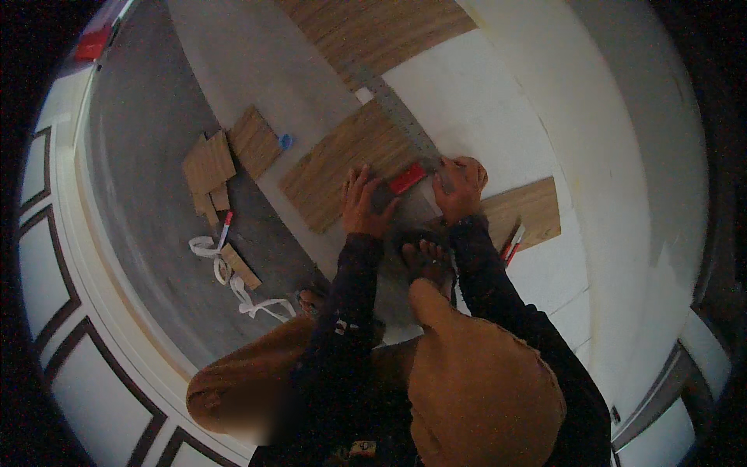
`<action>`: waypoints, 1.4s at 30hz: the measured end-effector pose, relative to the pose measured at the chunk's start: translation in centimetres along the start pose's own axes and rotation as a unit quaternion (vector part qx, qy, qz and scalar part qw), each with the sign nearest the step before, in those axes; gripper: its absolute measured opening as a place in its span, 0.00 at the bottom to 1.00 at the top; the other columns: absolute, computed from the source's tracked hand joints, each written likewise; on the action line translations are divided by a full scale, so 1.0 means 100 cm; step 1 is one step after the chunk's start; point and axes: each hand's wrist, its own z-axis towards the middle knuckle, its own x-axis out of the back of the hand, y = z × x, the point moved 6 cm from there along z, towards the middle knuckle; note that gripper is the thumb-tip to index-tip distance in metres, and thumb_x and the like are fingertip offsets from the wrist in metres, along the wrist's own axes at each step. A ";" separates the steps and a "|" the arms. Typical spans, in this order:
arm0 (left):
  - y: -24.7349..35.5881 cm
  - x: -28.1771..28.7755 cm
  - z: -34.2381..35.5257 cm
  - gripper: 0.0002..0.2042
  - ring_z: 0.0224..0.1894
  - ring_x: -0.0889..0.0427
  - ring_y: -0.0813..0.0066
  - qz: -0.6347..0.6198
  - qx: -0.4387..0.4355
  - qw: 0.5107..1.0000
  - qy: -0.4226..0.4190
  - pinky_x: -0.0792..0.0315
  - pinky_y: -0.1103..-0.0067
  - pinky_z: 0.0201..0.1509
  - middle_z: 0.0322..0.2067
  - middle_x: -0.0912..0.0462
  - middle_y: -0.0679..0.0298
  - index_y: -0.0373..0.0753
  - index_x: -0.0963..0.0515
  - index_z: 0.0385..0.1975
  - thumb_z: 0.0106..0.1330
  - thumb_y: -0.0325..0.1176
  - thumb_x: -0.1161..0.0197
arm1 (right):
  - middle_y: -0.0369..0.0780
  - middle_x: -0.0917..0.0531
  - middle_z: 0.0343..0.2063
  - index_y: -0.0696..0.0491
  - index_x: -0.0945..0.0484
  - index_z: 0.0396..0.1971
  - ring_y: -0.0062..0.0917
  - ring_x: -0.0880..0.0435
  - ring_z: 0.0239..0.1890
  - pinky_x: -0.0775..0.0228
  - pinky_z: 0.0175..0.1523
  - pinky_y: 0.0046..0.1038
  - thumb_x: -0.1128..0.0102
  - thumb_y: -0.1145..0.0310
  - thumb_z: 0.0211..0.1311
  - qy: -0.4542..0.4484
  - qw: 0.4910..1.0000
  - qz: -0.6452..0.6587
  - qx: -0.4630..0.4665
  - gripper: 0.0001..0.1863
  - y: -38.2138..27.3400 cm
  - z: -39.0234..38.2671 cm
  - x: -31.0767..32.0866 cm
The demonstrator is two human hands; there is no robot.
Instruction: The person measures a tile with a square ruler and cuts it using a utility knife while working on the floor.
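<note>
Holding a metal square (401, 124) flat across a wood-look plank (342, 167) is the work shown, with the plank lying on the pale underlay (498, 101) of the floor, just beyond a bare foot (426, 261). The left hand (362, 204) is pressed down with fingers spread apart, flat on the plank beside the square's red stock (408, 179); nothing is clamped in its grip. The right hand (461, 185) is closed on the near end of the square, though whether a small tool is also pinched there cannot be told.

For a clean line, the red stock is best kept hard against the plank's edge, and weight is best kept on both hands so that the blade cannot pivot. The plank itself should be steadied, since it rests loose on soft underlay. A second plank piece (525, 210) lies to the right, with red-and-white markers (512, 243) near it. Offcuts (226, 156) and a white strip (233, 280) lie well apart to the left on the grey floor (148, 156).
</note>
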 end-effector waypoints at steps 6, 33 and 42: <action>-0.007 -0.007 -0.010 0.22 0.72 0.37 0.53 0.012 -0.037 0.999 0.036 0.45 0.57 0.74 0.66 0.29 0.60 0.48 0.17 0.44 0.47 0.42 0.20 | 0.39 0.24 0.43 0.47 0.17 0.47 0.36 0.26 0.51 0.39 0.57 0.43 0.31 0.62 0.49 -0.010 1.000 -0.013 0.011 0.22 -0.002 -0.001 -0.002; -0.001 -0.014 -0.004 0.28 0.72 0.37 0.52 0.025 -0.039 0.998 0.038 0.44 0.56 0.74 0.66 0.29 0.60 0.52 0.19 0.52 0.47 0.43 0.21 | 0.39 0.23 0.44 0.49 0.15 0.46 0.36 0.25 0.52 0.40 0.59 0.41 0.30 0.67 0.46 -0.011 1.000 0.015 0.022 0.21 0.007 0.001 -0.002; 0.001 -0.014 -0.004 0.27 0.72 0.39 0.51 0.017 -0.053 0.998 0.035 0.47 0.54 0.74 0.67 0.31 0.59 0.51 0.20 0.52 0.49 0.41 0.22 | 0.39 0.24 0.45 0.48 0.17 0.48 0.36 0.28 0.54 0.42 0.61 0.42 0.33 0.65 0.49 -0.047 0.998 0.030 -0.007 0.22 0.009 -0.003 -0.002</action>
